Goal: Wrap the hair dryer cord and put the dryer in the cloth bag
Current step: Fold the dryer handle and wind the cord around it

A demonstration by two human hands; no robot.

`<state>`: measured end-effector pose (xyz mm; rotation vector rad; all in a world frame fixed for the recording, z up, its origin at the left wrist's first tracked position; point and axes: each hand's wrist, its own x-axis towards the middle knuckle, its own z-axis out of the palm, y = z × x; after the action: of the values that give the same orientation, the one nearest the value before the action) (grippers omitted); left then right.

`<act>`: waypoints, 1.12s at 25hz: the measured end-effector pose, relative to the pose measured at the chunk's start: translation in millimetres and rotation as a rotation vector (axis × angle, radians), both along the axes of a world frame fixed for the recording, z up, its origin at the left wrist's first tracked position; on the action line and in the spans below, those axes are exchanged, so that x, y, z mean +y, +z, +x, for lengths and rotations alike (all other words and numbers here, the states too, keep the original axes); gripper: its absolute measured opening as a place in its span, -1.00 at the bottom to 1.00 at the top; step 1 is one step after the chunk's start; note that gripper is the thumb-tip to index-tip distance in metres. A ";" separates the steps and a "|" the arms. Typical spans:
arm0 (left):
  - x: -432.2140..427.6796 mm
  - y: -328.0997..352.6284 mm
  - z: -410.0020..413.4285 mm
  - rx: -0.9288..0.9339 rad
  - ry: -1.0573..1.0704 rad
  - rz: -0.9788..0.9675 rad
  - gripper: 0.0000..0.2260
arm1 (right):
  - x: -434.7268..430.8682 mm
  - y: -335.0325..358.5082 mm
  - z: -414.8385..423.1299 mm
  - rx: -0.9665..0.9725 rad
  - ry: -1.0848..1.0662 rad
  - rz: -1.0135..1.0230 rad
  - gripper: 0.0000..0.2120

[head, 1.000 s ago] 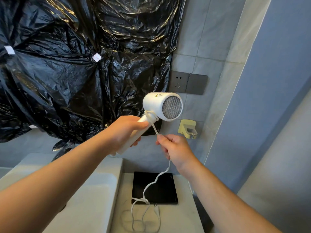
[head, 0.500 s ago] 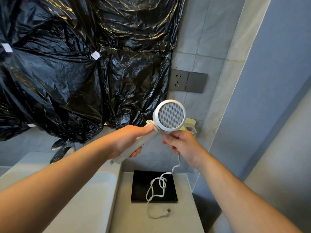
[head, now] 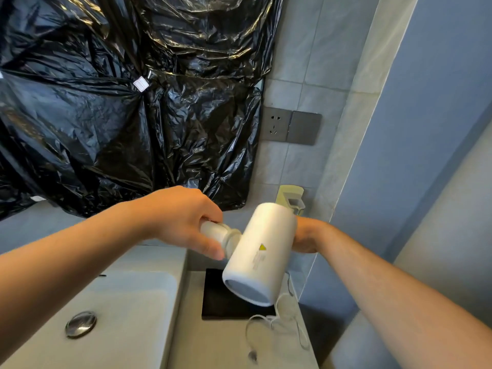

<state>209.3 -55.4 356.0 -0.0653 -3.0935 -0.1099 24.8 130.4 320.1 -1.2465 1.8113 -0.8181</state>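
- Dryer (head: pixel 259 253) held in the air above the worktop (head: pixel 213 342), barrel tilted, its open mouth down and toward the camera, over a black tray (head: pixel 215 302).
- Handle sticks out left from the barrel into the left hand (head: pixel 183 222), which is clamped round it.
- Right hand (head: pixel 306 235) sits just behind the barrel's far side, mostly hidden; whether it pinches the cord I cannot tell.
- Cord (head: pixel 277 319) hangs slack below the barrel and loops loose on the worktop, plug (head: pixel 252 356) at the near end.
- Wrapping looks barely begun; probably the right hand must feed cord round the handle.
- No cloth bag in view.
- Both forearms reach forward; sink (head: pixel 106 315) lies left.
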 end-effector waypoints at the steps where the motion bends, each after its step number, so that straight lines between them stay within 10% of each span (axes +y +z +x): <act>1: 4.7 4.2 3.5 -0.007 -0.016 -0.157 -0.44 | -1.2 -3.1 -4.0 -0.016 0.000 0.015 -0.69; 8: 36.8 -16.7 -3.8 -0.129 -0.024 -0.633 -0.46 | -21.6 9.5 3.0 0.020 -0.133 0.065 -0.79; 17: 8.1 -37.9 -31.7 0.076 0.451 -0.364 -0.48 | -34.9 13.8 53.7 -0.125 -0.519 -0.271 -0.91; 28: 12.7 -60.5 -40.5 0.234 0.456 -0.366 -0.54 | -30.5 4.2 61.0 -0.322 -0.644 -0.408 -0.81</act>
<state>168.8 -42.8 295.5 0.5656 -2.7670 0.4441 85.8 99.8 324.3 -0.6800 1.8361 -1.7082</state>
